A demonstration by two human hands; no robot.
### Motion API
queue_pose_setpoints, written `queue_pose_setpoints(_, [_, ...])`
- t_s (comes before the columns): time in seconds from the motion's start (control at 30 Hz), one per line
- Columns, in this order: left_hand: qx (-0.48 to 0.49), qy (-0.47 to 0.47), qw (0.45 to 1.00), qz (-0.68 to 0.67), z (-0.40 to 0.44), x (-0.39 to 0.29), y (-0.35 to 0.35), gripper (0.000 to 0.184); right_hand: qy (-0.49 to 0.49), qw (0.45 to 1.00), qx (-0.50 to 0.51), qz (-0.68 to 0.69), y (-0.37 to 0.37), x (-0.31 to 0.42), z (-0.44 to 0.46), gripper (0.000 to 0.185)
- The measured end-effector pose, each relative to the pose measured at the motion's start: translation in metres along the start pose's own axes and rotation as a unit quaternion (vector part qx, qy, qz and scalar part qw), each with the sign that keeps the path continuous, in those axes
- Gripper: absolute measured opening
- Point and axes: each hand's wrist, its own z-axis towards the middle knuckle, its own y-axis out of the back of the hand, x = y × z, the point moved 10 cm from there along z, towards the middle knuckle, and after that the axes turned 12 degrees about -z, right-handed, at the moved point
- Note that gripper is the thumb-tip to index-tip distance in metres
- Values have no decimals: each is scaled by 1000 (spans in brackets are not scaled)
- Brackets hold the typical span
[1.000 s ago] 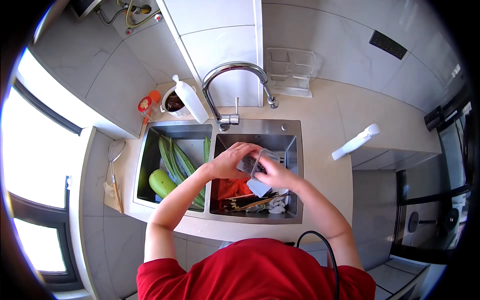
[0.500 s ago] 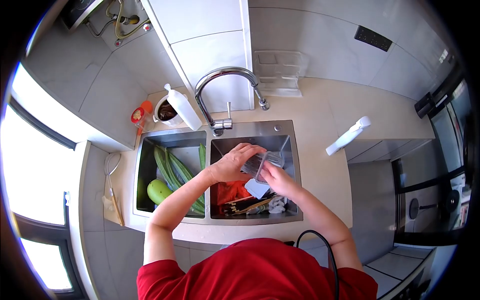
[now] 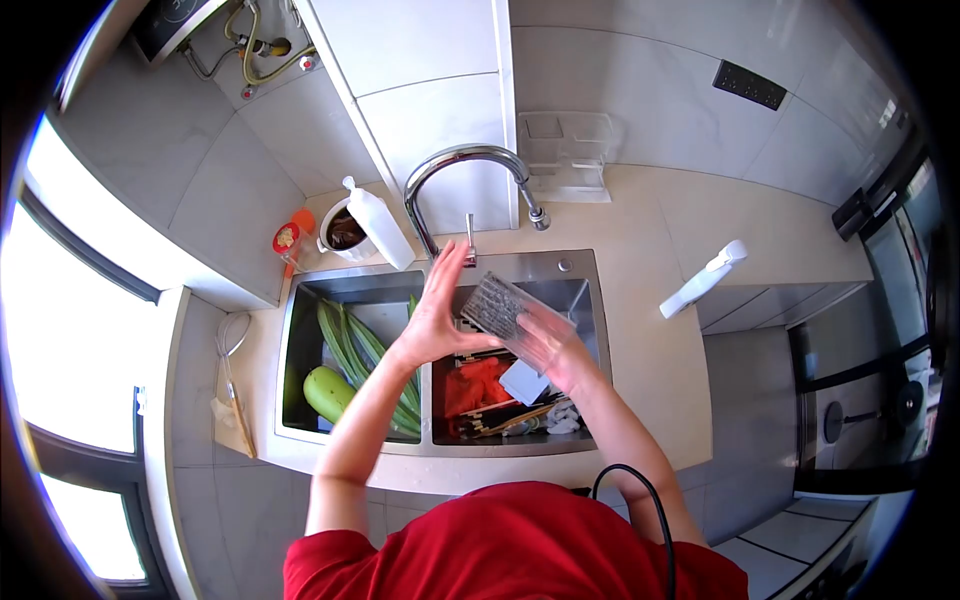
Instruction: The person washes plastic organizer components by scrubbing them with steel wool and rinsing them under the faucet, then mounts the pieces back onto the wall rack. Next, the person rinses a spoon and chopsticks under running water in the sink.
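Container (image 3: 493, 304) above right basin (image 3: 585, 300), gourds (image 3: 328, 393) in left basin (image 3: 300, 345), faucet (image 3: 465, 153) behind both.

Red shirt (image 3: 510, 545), seemingly plain — short sleeves (image 3: 322, 562); black cable (image 3: 662, 515) looping at right side — left hand (image 3: 430, 328), right hand (image 3: 550, 350) bare.

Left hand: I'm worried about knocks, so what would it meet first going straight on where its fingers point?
The left hand would probably meet the chrome faucet first, though one view leaves the gap in depth unclear.

A clear, rectangular plastic container (image 3: 493, 303), darkly speckled toward one end, is held tilted by the right hand (image 3: 552, 350) above a metal sink basin (image 3: 602, 375).
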Motion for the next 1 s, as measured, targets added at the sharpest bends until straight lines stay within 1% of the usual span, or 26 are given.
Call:
queue_pose_setpoints(0.03, [-34, 45, 984, -169, -7, 18, 3, 117, 1, 1000, 1, 1, -4, -4, -1, 46])
queue_pose_setpoints(0.07, [-35, 104, 923, -370, -17, 34, -16, 117, 4, 1000, 0, 22, -8, -8, -2, 46])
queue_pose_setpoints(0.1, [-22, 124, 896, -426, -22, 44, -27, 108, 5, 999, 0, 41, -11, -14, -4, 46])
queue_pose_setpoints(0.13, [-24, 136, 867, -478, -23, 53, -37, 101, 26, 999, 13, 42, -13, -23, -1, 46])
queue_pose_setpoints(0.17, [-27, 146, 836, -529, -24, 61, -45, 94, 23, 999, 16, 38, -10, -31, -1, 46])
queue_pose_setpoints(0.2, [-32, 145, 835, -530, -23, 60, -46, 94, 24, 998, 1, 59, -11, -30, -5, 47])
queue_pose_setpoints(0.27, [-21, 156, 820, -550, -19, 57, -53, 79, 31, 996, -17, 84, -10, -32, -13, 49])
queue_pose_setpoints(0.3, [-27, 157, 818, -553, -18, 53, -53, 79, 25, 996, -17, 80, -8, -34, -14, 49])
queue_pose_setpoints(0.37, [-17, 154, 852, -499, -14, 44, -54, 71, 21, 988, 11, 152, -8, -35, -16, 48])
queue_pose_setpoints(0.43, [-17, 159, 855, -493, -14, 38, -56, 68, 18, 989, 17, 146, 4, -40, -10, 49])
queue_pose_setpoints(0.47, [-19, 165, 862, -480, -14, 37, -55, 69, 46, 998, 30, 39, 7, -36, -9, 49])
queue_pose_setpoints(0.5, [-19, 172, 867, -467, -15, 37, -55, 71, 72, 994, 40, -68, 5, -28, -11, 49])
queue_pose_setpoints(0.53, [-28, 146, 890, -431, -13, 35, -52, 72, 68, 982, 59, -168, -4, -10, -13, 49])
queue_pose_setpoints(0.57, [-26, 147, 890, -431, -15, 33, -53, 72, 68, 982, 57, -166, 3, -11, -9, 49])
queue_pose_setpoints(0.63, [-57, 111, 913, -389, -14, 22, -43, 69, 192, 924, 120, -308, -9, 3, -6, 47])
queue_pose_setpoints(0.67, [-57, 114, 912, -390, -14, 22, -42, 68, 188, 929, 157, -278, -11, 1, -7, 46])
queue_pose_setpoints(0.7, [-55, 115, 911, -391, -16, 20, -43, 68, 187, 929, 156, -278, -8, 0, -8, 46])
queue_pose_setpoints(0.73, [-56, 142, 893, -424, -18, 21, -47, 67, 235, 844, 129, -464, -8, 0, -12, 46])
queue_pose_setpoints(0.77, [-57, 167, 872, -456, -20, 24, -50, 67, 274, 720, 98, -630, -11, 0, -15, 46])
queue_pose_setpoints(0.8, [-59, 165, 872, -456, -20, 24, -49, 67, 248, 734, 95, -625, -19, 10, -17, 45])
queue_pose_setpoints(0.83, [-61, 175, 857, -480, -21, 26, -52, 67, 249, 732, 96, -627, -24, 7, -17, 45])
queue_pose_setpoints(0.87, [-63, 186, 841, -504, -21, 29, -53, 67, 243, 811, 60, -528, -19, 10, -16, 45])
queue_pose_setpoints(0.9, [-64, 186, 842, -503, -19, 28, -53, 67, 233, 877, 23, -420, -14, 15, -15, 44])
queue_pose_setpoints(0.93, [-74, 174, 830, -524, -17, 25, -52, 68, 40, 995, 22, -87, -3, -10, -13, 44])
queue_pose_setpoints(0.97, [-85, 164, 818, -545, -16, 23, -51, 68, 36, 995, 24, -86, -7, -9, -14, 44])
queue_pose_setpoints(1.0, [-83, 154, 822, -542, -14, 27, -50, 69, 19, 999, 41, 4, -12, -9, -12, 47])
